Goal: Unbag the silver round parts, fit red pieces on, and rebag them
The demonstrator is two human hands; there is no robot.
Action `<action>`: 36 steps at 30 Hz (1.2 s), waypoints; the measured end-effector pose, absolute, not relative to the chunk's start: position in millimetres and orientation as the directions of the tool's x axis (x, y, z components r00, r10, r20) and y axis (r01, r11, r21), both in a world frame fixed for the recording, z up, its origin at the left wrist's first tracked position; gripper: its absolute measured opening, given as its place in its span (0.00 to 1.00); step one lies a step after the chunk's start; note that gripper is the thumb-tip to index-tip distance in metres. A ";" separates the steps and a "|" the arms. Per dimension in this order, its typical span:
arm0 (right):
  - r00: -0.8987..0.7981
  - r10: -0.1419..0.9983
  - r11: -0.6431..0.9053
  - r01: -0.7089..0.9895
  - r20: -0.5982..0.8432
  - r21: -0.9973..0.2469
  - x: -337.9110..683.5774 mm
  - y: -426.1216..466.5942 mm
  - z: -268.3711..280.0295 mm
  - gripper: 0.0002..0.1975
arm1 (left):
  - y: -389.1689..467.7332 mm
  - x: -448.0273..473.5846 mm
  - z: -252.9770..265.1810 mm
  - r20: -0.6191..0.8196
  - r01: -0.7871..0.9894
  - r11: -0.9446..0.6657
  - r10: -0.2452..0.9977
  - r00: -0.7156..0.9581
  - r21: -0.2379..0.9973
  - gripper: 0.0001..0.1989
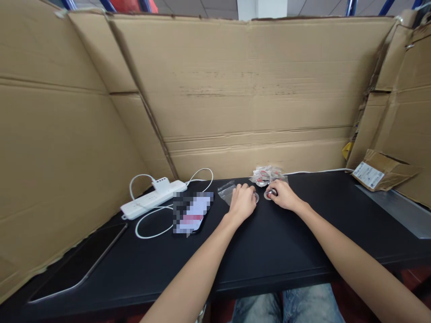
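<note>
- Two small discs near the table's far edge, side by side: right-hand disc [268, 194], pale rim showing; left-hand disc [257, 197], mostly covered.
- Right hand [284, 195]: thumb and fingers gathered about its disc; I cannot tell whether they clamp it or only rest there.
- Left hand [243, 201]: fingers curled down over the other disc; grip hidden, cannot tell.
- My judgement on handling: take thin discs by the rim, fingertips low, wrists light; slide rather than press, so neither skids on the black table [279, 242].
- Clear zip bag [225, 192] lies just beside the left hand; I'd keep knuckles off it, it could drag.
- Pile of clear plastic packets [266, 174] behind the hands, reddish marks inside, no words legible.
- Phone [193, 215], left: screen pixelated, unreadable.
- White power strip [153, 197] beyond: no brand I can make out.
- Far right, brown cardboard box [392, 172] bears a white label [368, 175]; dark print, too small to read.
</note>
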State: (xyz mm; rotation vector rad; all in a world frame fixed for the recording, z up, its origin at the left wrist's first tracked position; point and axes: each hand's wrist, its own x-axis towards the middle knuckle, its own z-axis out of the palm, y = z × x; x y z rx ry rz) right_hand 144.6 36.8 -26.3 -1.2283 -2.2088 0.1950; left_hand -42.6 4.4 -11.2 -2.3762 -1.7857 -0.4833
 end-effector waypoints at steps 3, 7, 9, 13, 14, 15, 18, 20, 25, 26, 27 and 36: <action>-0.405 0.813 0.565 0.720 0.418 -0.402 145.1 35.5 -22.8 0.08 | 0.4 -38.2 -9.9 0.338 0.953 -0.290 0.909 0.245 0.091 0.13; -0.394 0.829 0.546 0.724 0.398 -0.422 144.2 34.3 -20.7 0.08 | -3.6 -34.5 -6.7 0.318 0.956 -0.272 0.921 0.226 0.108 0.13; -0.377 0.841 0.527 0.735 0.389 -0.426 143.8 34.8 -21.7 0.08 | -4.1 -35.0 -3.0 0.340 0.957 -0.269 0.915 0.218 0.111 0.13; -0.360 0.859 0.496 0.762 0.364 -0.416 143.7 35.8 -24.8 0.07 | -0.5 -42.3 4.8 0.488 0.942 -0.317 0.843 0.226 0.111 0.12; -0.358 0.856 0.497 0.769 0.374 -0.402 143.7 35.5 -24.9 0.06 | 1.1 -44.7 5.3 0.490 0.939 -0.325 0.840 0.231 0.114 0.11; -0.356 0.850 0.501 0.776 0.389 -0.383 143.7 34.8 -24.6 0.05 | 2.7 -47.0 5.0 0.467 0.936 -0.331 0.850 0.242 0.117 0.09; -0.338 0.845 0.485 0.813 0.415 -0.324 143.3 31.8 -20.9 0.01 | 6.4 -51.9 0.1 0.377 0.929 -0.352 0.880 0.287 0.113 0.05; -0.322 0.867 0.450 0.834 0.380 -0.320 142.6 29.6 -17.7 0.01 | 7.8 -53.3 -3.4 0.351 0.925 -0.363 0.886 0.304 0.116 0.05; -0.289 0.930 0.358 0.853 0.225 -0.381 140.8 27.3 -17.4 0.04 | 10.6 -55.5 -4.6 0.273 0.877 -0.418 0.895 0.353 0.238 0.04; -0.292 0.929 0.360 0.853 0.226 -0.377 140.8 27.4 -18.7 0.04 | 11.1 -56.2 -4.1 0.259 0.860 -0.432 0.893 0.367 0.271 0.05; -0.300 0.924 0.371 0.851 0.236 -0.371 140.9 27.7 -20.1 0.04 | 11.6 -56.9 -3.8 0.248 0.846 -0.440 0.893 0.377 0.299 0.05; -0.269 0.893 0.421 0.781 0.360 -0.461 139.7 33.3 -23.5 0.04 | 8.2 -56.3 -5.5 0.295 0.856 -0.470 0.867 0.402 0.215 0.08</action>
